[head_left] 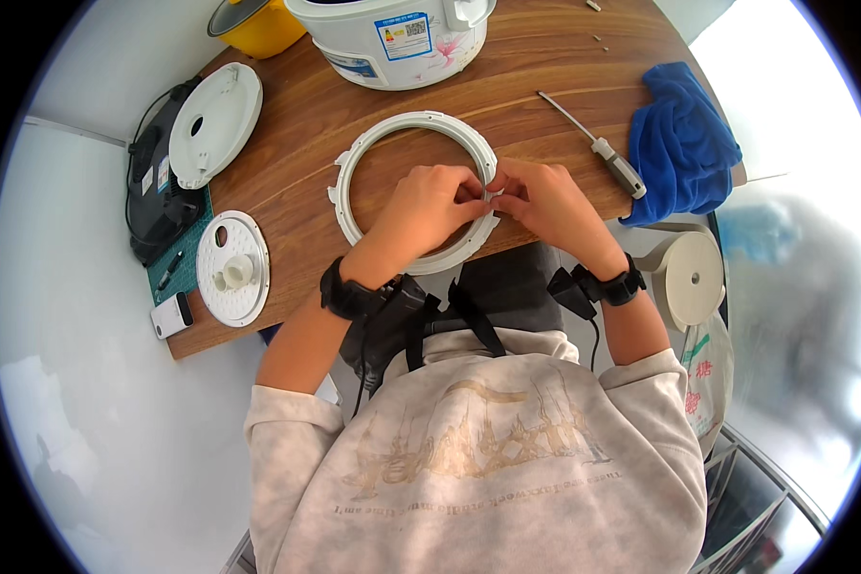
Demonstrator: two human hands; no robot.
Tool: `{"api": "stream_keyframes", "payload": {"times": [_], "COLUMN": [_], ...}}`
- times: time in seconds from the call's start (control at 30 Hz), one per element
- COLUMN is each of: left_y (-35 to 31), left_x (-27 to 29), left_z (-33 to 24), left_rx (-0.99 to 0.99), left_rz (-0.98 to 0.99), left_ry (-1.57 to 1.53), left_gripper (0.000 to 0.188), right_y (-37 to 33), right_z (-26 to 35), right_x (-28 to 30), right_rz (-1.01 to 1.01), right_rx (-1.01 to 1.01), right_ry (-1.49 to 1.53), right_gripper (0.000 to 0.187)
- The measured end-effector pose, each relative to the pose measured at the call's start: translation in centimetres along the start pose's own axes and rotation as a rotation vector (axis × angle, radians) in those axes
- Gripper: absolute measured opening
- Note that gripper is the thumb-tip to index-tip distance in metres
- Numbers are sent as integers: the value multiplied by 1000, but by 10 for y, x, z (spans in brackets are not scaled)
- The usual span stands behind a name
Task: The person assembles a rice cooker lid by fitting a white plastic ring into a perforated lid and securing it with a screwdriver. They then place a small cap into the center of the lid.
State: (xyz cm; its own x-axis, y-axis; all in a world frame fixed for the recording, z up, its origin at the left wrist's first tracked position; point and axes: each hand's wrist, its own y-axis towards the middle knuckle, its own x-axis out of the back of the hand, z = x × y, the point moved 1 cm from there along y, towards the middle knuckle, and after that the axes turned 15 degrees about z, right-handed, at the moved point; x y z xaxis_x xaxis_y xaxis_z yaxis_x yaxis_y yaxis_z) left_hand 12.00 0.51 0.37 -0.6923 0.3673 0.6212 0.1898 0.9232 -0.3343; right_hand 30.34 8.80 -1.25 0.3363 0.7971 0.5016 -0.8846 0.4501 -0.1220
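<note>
A white plastic ring [373,143] lies flat on the wooden table [297,124]. My left hand [429,206] rests inside the ring with its fingers pinched on the ring's right rim. My right hand [545,201] meets it from the right and pinches the same spot on the rim. Both wrists wear black bands. What lies between the fingertips is hidden.
A screwdriver [598,148] lies right of the ring, beside a blue cloth [684,143]. A white rice cooker body [392,38] and a yellow pot [258,24] stand at the back. Two white round lids [215,120] [231,268] and a black base [158,191] lie at the left.
</note>
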Motion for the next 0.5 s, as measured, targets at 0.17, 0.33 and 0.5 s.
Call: {"api": "stream_keyframes", "payload": {"times": [0.17,0.33,0.5], "left_y": [9,11,10], "left_x": [6,6,8], "left_z": [4,11,14], "left_rx": [143,135,163], "left_rz": [160,211,208], "left_ry": [-450,-612,-612], "left_gripper": [27,30,24], "right_y": [0,0,1], "right_z": [-1,-1,-1], "right_x": [-1,1,1], "right_rz": [-10,-15,-6], "right_rx": [8,19,3], "right_ry": [27,23,23], "right_gripper": [14,14,14]}}
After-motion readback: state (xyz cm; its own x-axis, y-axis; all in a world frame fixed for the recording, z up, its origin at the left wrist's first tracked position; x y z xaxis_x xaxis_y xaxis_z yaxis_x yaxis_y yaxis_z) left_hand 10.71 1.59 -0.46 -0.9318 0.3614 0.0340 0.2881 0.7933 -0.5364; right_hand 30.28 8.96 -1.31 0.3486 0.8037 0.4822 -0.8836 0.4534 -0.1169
